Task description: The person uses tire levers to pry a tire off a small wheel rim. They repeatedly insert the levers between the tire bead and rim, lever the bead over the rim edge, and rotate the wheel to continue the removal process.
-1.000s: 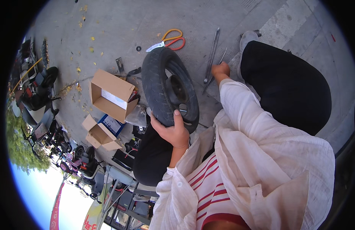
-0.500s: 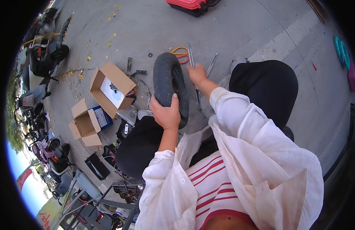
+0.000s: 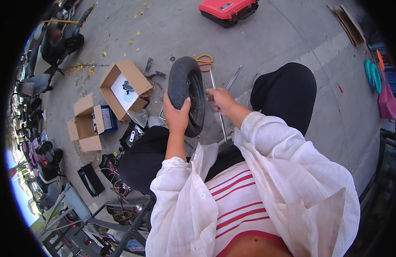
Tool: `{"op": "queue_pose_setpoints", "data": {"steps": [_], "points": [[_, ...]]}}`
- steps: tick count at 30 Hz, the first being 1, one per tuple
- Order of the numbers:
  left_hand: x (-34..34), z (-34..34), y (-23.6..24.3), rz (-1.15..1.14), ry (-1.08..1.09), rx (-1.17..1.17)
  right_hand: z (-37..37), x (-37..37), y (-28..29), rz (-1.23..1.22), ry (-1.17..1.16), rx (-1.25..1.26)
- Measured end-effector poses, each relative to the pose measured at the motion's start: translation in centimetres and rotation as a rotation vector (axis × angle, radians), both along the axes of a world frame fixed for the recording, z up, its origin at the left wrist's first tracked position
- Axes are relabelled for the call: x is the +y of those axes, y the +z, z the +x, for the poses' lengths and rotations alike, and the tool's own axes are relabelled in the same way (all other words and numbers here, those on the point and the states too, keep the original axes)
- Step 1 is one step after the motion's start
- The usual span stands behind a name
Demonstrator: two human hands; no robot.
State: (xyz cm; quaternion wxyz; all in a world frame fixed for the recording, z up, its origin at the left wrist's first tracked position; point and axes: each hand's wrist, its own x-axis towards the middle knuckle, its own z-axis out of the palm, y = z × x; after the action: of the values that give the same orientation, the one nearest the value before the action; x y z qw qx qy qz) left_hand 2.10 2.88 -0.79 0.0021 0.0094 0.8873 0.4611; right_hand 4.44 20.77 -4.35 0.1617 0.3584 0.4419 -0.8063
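My left hand (image 3: pixel 176 111) grips the tread of an upright black tyre on a wheel (image 3: pixel 180 79) between my knees. My right hand (image 3: pixel 220 100), just right of the wheel, is closed on a long silver metal bar (image 3: pixel 222 128), its index finger reaching toward the wheel. A second metal bar (image 3: pixel 234 77) lies on the concrete beyond. Scissors with orange and red handles (image 3: pixel 205 58) lie behind the tyre, their blades hidden.
Two open cardboard boxes (image 3: pixel 144 81) (image 3: pixel 82 124) and scattered parts lie left. A red case (image 3: pixel 228 10) is ahead. Flat cardboard (image 3: pixel 347 25), a teal coil (image 3: pixel 372 75) and a pink item (image 3: pixel 388 103) lie right. Scooters (image 3: pixel 56 47) and a metal frame (image 3: pixel 125 231) are left.
The tyre has turned more upright in my left hand. My right hand has moved left with a metal bar, closer to the wheel. The view has shifted, showing more of the red case.
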Motion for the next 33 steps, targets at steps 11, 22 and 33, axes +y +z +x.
{"op": "queue_pose_setpoints", "data": {"steps": [11, 22, 33], "points": [[0.5, 7.7, 2.3, -0.200, -0.336, -0.209, -4.5, 0.5, -1.6, -0.405, -0.210, 0.051], [-3.2, 9.1, 0.1, -0.097, -0.179, -0.211, -4.2, -0.8, 2.2, -0.294, 0.063, 0.221], [-5.7, 1.1, 0.1, 0.501, 0.109, -0.316, -0.1, -3.3, 0.9, 0.296, 0.544, 0.447]]}}
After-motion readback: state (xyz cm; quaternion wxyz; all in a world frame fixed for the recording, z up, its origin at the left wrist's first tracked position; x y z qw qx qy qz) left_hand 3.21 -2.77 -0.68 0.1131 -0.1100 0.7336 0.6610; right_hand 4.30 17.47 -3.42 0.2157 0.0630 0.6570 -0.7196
